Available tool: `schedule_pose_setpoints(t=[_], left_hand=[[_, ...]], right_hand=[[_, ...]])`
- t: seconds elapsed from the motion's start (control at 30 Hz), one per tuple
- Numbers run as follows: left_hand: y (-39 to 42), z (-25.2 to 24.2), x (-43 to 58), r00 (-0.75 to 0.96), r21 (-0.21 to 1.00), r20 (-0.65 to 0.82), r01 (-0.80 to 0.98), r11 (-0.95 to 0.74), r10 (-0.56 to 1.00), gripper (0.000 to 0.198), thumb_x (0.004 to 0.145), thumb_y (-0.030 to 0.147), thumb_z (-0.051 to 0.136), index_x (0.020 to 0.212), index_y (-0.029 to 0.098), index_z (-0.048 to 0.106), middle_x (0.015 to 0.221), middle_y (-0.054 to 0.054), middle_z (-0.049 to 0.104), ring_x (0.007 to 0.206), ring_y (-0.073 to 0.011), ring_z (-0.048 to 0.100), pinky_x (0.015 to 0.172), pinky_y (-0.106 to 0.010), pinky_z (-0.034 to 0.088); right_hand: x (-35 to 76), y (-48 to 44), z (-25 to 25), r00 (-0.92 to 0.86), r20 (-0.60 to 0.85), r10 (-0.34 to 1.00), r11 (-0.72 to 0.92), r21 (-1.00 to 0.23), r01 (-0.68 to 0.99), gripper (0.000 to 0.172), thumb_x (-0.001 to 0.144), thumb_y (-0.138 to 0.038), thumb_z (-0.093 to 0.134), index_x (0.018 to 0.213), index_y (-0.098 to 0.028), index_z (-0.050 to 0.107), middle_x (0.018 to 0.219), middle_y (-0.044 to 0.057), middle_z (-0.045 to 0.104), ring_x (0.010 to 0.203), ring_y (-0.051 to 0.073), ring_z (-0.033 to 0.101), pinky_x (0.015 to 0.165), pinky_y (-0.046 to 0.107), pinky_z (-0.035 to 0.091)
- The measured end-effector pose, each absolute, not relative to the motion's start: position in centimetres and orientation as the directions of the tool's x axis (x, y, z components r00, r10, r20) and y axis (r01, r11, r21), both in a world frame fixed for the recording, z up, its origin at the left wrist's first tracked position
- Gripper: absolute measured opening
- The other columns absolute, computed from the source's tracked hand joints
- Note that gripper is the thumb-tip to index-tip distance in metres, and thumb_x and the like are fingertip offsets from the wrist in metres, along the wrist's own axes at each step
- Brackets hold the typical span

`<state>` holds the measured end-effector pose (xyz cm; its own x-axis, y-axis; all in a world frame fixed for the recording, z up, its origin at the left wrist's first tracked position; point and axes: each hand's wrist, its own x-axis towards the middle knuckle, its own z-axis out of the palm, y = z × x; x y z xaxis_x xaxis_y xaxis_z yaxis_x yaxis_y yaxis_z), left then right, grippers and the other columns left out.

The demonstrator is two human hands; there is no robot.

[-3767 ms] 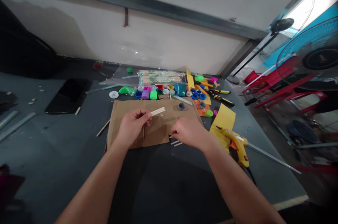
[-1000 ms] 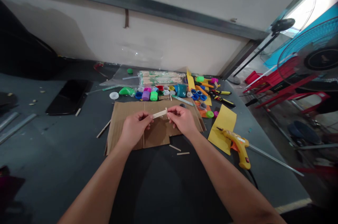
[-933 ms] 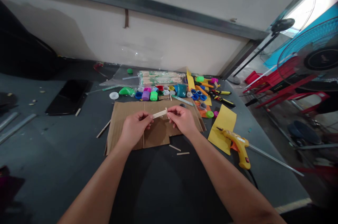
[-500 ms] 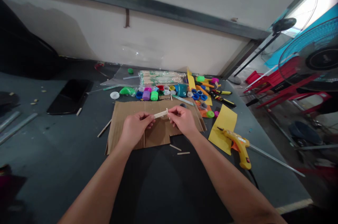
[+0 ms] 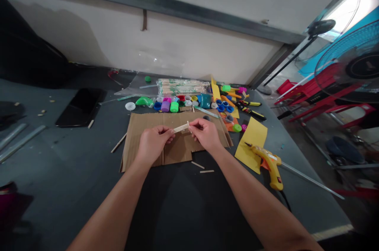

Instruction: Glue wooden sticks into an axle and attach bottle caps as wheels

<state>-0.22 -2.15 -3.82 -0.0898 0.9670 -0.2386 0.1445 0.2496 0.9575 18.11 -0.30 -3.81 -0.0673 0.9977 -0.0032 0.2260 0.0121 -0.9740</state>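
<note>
Clear plastic wrapping [image 5: 134, 87] runs along the foot of the wall [image 5: 118, 42] and holds a bundle of long wooden sticks [image 5: 183, 86]. In front of it we see a row of bottle caps, among them a purple cap [image 5: 166, 106] and a green cap [image 5: 174, 107]. To the right, blue caps [image 5: 230, 109] cluster with their openings upward; whatever is inside them is too small for us to tell.

A brown cardboard sheet [image 5: 145, 122] lies on the dark surface [image 5: 183, 207], its near edge notched at the right, with two short sticks [image 5: 206, 171] just off the notch. A strip of surface separates the cardboard from the yellow paper [image 5: 251, 134], where a yellow glue gun [image 5: 269, 162] rests its nose; the clear glue stick [image 5: 310, 180] in its back reaches the surface's right edge.

Our forearms [image 5: 115, 199] come in from the near side. Our left hand [image 5: 154, 144], knuckles up, pinches slim wooden strips [image 5: 180, 128] side by side above the cardboard. Our right hand [image 5: 205, 134], almost closed, pinches a small wooden crosspiece [image 5: 188, 124] at the strips' right end.
</note>
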Motion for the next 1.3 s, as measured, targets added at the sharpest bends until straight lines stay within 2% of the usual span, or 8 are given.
schedule_pose_setpoints(t=[0.2, 0.33, 0.5, 0.6, 0.7, 0.83, 1.13, 1.3], left_hand=[[-2.06, -3.9, -0.21, -0.086, 0.96, -0.247, 0.112, 0.256, 0.965, 0.022, 0.068, 0.038, 0.068, 0.072, 0.016, 0.069, 0.066, -0.003, 0.069, 0.061, -0.0143, 0.063, 0.06, -0.026, 0.051], [-2.03, -3.93, -0.18, -0.095, 0.964, -0.249, 0.075, 0.257, 0.964, 0.025, 0.066, 0.04, 0.07, 0.071, 0.016, 0.068, 0.066, -0.004, 0.069, 0.061, -0.0142, 0.063, 0.059, -0.026, 0.051], [-2.14, -3.85, -0.28, -0.089, 0.967, -0.245, 0.046, 0.249, 0.966, 0.03, 0.066, 0.043, 0.071, 0.073, 0.015, 0.067, 0.066, -0.003, 0.068, 0.061, -0.0137, 0.062, 0.059, -0.025, 0.051], [-2.23, -3.62, -0.34, -0.083, 0.969, -0.242, 0.033, 0.245, 0.967, 0.032, 0.064, 0.045, 0.071, 0.073, 0.015, 0.067, 0.067, -0.003, 0.068, 0.061, -0.0137, 0.061, 0.059, -0.025, 0.051], [-2.25, -3.45, -0.4, -0.071, 0.971, -0.235, 0.036, 0.238, 0.969, 0.031, 0.063, 0.045, 0.072, 0.071, 0.015, 0.068, 0.064, -0.002, 0.067, 0.059, -0.0134, 0.06, 0.059, -0.025, 0.049], [-2.26, -3.42, -0.47, -0.045, 0.973, -0.222, 0.061, 0.224, 0.974, 0.03, 0.064, 0.046, 0.071, 0.07, 0.016, 0.069, 0.062, -0.001, 0.065, 0.058, -0.0128, 0.058, 0.058, -0.024, 0.047], [-2.36, -3.46, -0.5, -0.036, 0.977, -0.211, 0.025, 0.212, 0.977, 0.034, 0.064, 0.048, 0.071, 0.072, 0.015, 0.07, 0.063, -0.002, 0.067, 0.06, -0.0133, 0.059, 0.059, -0.024, 0.048], [-2.46, -3.69, -0.5, -0.062, 0.985, -0.172, 0.01, 0.173, 0.983, 0.045, 0.069, 0.043, 0.068, 0.105, 0.016, 0.07, 0.086, -0.005, 0.072, 0.067, -0.015, 0.062, 0.062, -0.028, 0.053]], right_hand=[[18.17, -0.23, -3.83, -0.062, 0.026, 0.998, 0.043, -0.952, 0.304, 0.016, 0.077, -0.033, 0.06, 0.083, -0.019, 0.065, 0.061, -0.002, 0.061, 0.047, 0.011, 0.055, 0.044, 0.022, 0.044], [18.36, -0.14, -3.73, -0.025, 0.181, 0.983, 0.169, -0.848, 0.502, 0.017, 0.082, -0.028, 0.057, 0.089, -0.018, 0.068, 0.079, 0.004, 0.07, 0.068, 0.016, 0.064, 0.066, 0.028, 0.052], [18.67, -0.37, -3.7, -0.073, 0.411, 0.909, 0.355, -0.671, 0.651, 0.028, 0.087, -0.017, 0.047, 0.103, -0.018, 0.069, 0.098, 0.009, 0.069, 0.091, 0.019, 0.064, 0.084, 0.033, 0.051], [18.59, -0.74, -3.61, -0.114, 0.455, 0.883, 0.425, -0.673, 0.605, 0.03, 0.088, -0.019, 0.049, 0.113, -0.021, 0.066, 0.103, 0.008, 0.067, 0.081, 0.016, 0.063, 0.073, 0.029, 0.054], [18.44, -0.94, -3.54, -0.174, 0.432, 0.885, 0.456, -0.725, 0.516, 0.029, 0.086, -0.02, 0.056, 0.113, -0.023, 0.066, 0.104, 0.007, 0.067, 0.071, 0.013, 0.061, 0.061, 0.024, 0.054], [18.53, -0.78, -3.67, -0.217, 0.45, 0.866, 0.494, -0.699, 0.517, 0.022, 0.086, -0.019, 0.059, 0.105, -0.024, 0.069, 0.096, 0.005, 0.069, 0.076, 0.015, 0.064, 0.067, 0.027, 0.055], [18.9, -0.66, -3.8, -0.311, 0.558, 0.769, 0.613, -0.507, 0.607, 0.014, 0.087, -0.019, 0.06, 0.098, -0.021, 0.069, 0.091, 0.006, 0.07, 0.085, 0.018, 0.065, 0.078, 0.031, 0.053], [19.11, -0.6, -3.93, -0.291, 0.562, 0.775, 0.596, -0.493, 0.634, 0.013, 0.088, -0.02, 0.058, 0.097, -0.019, 0.068, 0.089, 0.006, 0.07, 0.084, 0.018, 0.065, 0.077, 0.031, 0.053]])
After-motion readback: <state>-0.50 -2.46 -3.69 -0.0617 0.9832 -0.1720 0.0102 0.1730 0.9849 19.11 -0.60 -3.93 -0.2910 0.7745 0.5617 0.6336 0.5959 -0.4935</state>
